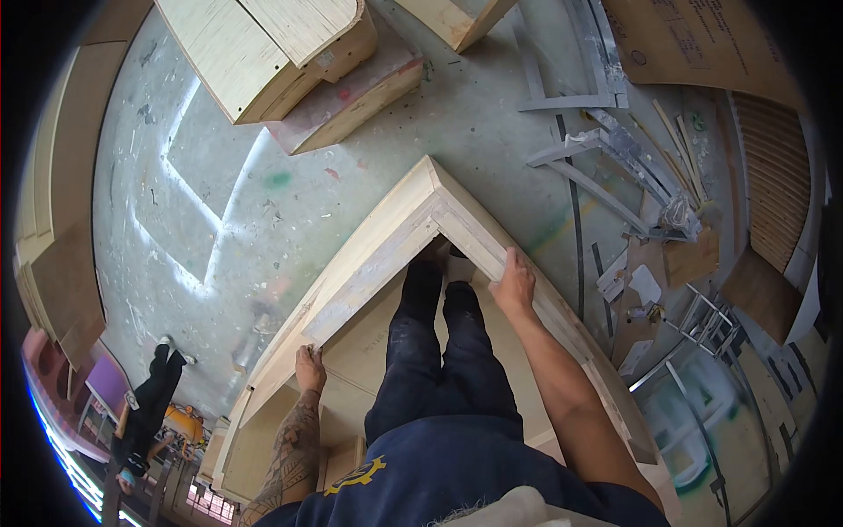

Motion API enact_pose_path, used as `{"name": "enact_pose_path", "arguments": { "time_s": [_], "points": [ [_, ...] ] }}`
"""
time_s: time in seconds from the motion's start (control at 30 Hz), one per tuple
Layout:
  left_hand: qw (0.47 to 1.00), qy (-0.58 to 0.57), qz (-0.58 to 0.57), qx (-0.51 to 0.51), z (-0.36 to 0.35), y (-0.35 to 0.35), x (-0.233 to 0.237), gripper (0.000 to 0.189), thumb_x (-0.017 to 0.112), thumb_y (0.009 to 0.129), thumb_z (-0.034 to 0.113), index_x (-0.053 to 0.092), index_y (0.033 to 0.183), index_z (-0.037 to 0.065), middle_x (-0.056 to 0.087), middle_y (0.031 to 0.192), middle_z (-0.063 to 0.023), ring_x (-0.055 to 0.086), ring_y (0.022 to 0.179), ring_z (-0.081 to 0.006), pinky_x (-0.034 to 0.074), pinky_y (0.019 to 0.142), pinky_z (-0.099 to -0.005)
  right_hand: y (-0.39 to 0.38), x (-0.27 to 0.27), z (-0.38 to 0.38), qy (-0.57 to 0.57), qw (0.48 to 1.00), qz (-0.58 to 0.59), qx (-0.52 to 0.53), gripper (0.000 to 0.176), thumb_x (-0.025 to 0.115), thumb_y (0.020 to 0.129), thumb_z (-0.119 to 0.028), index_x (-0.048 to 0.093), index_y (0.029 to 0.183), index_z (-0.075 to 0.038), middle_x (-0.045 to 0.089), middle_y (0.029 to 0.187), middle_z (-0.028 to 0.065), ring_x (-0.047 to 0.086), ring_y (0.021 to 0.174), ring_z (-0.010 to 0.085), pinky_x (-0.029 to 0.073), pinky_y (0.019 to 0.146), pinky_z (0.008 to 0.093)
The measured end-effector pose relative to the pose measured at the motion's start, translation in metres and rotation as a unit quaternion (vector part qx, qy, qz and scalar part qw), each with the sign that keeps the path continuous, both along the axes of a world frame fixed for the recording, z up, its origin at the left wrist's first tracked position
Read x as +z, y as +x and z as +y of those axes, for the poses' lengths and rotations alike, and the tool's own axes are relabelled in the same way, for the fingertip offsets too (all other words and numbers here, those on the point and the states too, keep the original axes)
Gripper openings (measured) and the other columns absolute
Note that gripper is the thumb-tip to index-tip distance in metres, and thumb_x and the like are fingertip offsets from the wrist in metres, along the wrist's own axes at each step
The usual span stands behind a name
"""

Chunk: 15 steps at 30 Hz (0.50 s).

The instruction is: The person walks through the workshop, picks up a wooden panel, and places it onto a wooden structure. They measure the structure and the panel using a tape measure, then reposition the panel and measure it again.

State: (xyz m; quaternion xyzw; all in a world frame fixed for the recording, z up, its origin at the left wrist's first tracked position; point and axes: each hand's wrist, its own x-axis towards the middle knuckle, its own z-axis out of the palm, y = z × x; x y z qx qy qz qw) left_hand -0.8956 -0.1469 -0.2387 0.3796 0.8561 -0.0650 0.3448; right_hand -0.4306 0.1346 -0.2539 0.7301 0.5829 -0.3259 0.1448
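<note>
A large light wooden frame [413,184] with a pointed corner surrounds my legs, its top edges smeared with pale filler. My left hand [310,369] holds the inner edge of the frame's left side, fingers curled over a strip near the end of the filler patch. On the right side, my right hand [514,283] grips the other top edge, with the fingers closed over the wood. Plywood panels [360,351] lie inside the frame beside my legs. My feet are partly hidden under the front corner.
Plywood boxes [290,44] stand ahead on the paint-marked floor [351,176]. Grey metal frames [606,167], wood strips and cardboard [702,44] lie to the right. At the far left, another person [151,404] in dark clothes stands near a purple panel [107,384].
</note>
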Motion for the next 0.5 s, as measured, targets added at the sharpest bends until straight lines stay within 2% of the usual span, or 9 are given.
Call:
{"name": "enact_pose_path", "arguments": {
  "time_s": [0.3, 0.37, 0.5],
  "points": [
    [1.000, -0.006, 0.001, -0.001, 0.0034, -0.0022, -0.0055, 0.025, 0.065, 0.095, 0.023, 0.058, 0.104, 0.000, 0.062, 0.103, -0.0244, 0.060, 0.097, -0.0446, 0.049, 0.083, -0.0508, -0.0027, -0.0050, 0.0055, -0.020, 1.000, -0.016, 0.015, 0.075, 0.082, 0.067, -0.006, 0.045, 0.132, -0.008, 0.059, 0.128, 0.0183, 0.058, 0.119, 0.0382, 0.047, 0.102, 0.0471],
    [1.000, -0.014, 0.002, -0.003, 0.0047, -0.0023, -0.0019, 0.025, 0.065, 0.095, 0.022, 0.058, 0.104, 0.001, 0.062, 0.103, -0.0246, 0.060, 0.097, -0.0446, 0.049, 0.083, -0.0508, -0.0021, -0.0042, 0.0047, 0.003, 1.000, -0.011, 0.020, 0.077, 0.083, 0.066, -0.008, 0.043, 0.132, -0.007, 0.061, 0.120, 0.0209, 0.059, 0.116, 0.0399, 0.047, 0.100, 0.0481],
    [1.000, 0.001, -0.004, 0.004, 0.0072, -0.0034, -0.0039, 0.025, 0.066, 0.093, 0.021, 0.059, 0.105, 0.001, 0.062, 0.103, -0.0251, 0.060, 0.097, -0.0447, 0.049, 0.083, -0.0505, -0.0038, -0.0031, 0.0084, -0.026, 0.999, -0.013, 0.013, 0.074, 0.082, 0.067, -0.006, 0.045, 0.131, -0.008, 0.059, 0.126, 0.0189, 0.059, 0.117, 0.0398, 0.047, 0.102, 0.0471]
  ]
}}
